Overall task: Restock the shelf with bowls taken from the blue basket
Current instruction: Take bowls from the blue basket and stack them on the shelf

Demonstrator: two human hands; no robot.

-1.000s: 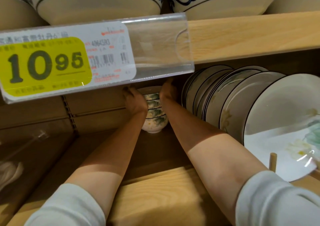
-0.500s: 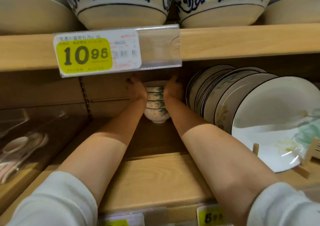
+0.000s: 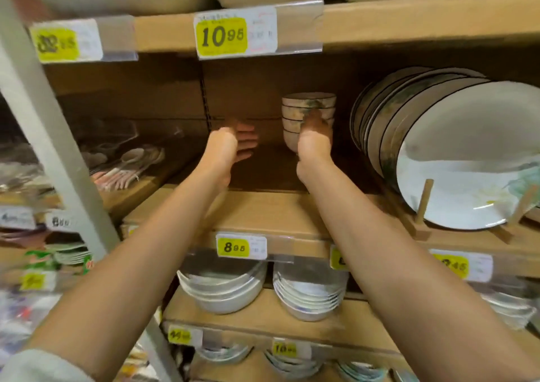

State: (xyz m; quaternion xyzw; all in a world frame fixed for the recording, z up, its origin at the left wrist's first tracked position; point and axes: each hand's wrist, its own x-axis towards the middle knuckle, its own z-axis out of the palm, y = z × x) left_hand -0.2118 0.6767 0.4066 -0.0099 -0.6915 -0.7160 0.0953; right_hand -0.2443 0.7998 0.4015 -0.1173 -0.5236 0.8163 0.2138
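Two hands reach deep into the middle shelf (image 3: 263, 215). The left hand (image 3: 233, 143) is open, fingers spread, holding nothing, apart from the stack of bowls (image 3: 306, 103) at its 3 o'clock. The right hand (image 3: 315, 140) lies against the stack's front; whether its fingers grip it I cannot tell. Standing plates (image 3: 438, 136) sit at the stack's 3 o'clock. The placing step looks nearly done. Next calls for a gentle release without tipping the stack, then fetching more from the blue basket, which is out of view.

Head view faces shelf (image 3: 263, 215) closely
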